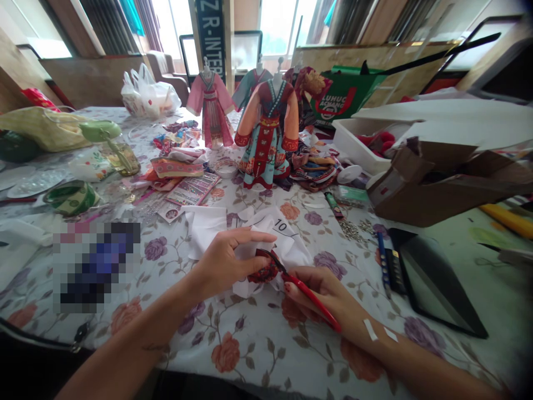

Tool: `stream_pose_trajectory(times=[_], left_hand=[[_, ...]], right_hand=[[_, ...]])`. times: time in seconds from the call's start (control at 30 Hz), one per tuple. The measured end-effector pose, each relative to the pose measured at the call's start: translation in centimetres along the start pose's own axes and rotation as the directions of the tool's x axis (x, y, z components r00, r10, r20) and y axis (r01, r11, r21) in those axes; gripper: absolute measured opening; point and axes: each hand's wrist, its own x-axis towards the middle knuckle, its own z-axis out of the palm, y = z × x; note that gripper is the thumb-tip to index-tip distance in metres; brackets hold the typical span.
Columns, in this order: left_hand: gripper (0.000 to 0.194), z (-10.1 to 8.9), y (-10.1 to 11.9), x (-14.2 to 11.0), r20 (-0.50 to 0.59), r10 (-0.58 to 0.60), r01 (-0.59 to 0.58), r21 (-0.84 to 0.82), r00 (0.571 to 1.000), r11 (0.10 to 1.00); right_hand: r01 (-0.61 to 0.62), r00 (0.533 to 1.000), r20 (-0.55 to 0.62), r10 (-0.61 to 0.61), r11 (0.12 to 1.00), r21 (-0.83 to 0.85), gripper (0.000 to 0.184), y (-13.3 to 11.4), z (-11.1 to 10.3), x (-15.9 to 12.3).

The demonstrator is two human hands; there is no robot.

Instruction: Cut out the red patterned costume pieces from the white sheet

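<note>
My left hand [235, 253] holds a small dark-red patterned piece of fabric [263, 272] near the thumb, with the index finger stretched out above it. In my right hand [320, 289] is a pair of scissors [314, 303] with red handles and dark blades. The blade tips reach the upper edge of the red fabric, close to my left thumb. Whether they are cutting cannot be made out. White cloth [287, 239], marked with a black 10, lies crumpled under and behind both hands. Two small white strips stick to my right wrist.
Doll-sized robes on stands [266, 133] rise at the back. Folded fabrics [177, 166] lie left of them. A cardboard box [441, 183] and a dark tablet [441, 283] are on the right. Green tape [73, 197] lies left on the flowered tablecloth [166, 289].
</note>
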Motion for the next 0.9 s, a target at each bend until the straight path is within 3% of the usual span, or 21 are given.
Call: stream_pose_trajectory(times=[0.9], left_hand=[[0.034,-0.12,0.17,0.01,0.026,0.037,-0.037,0.013,0.999,0.999]], right_hand=[[-0.043,0.999,-0.012,0.042,0.998,-0.036,0.042,-0.24,0.04,-0.08]])
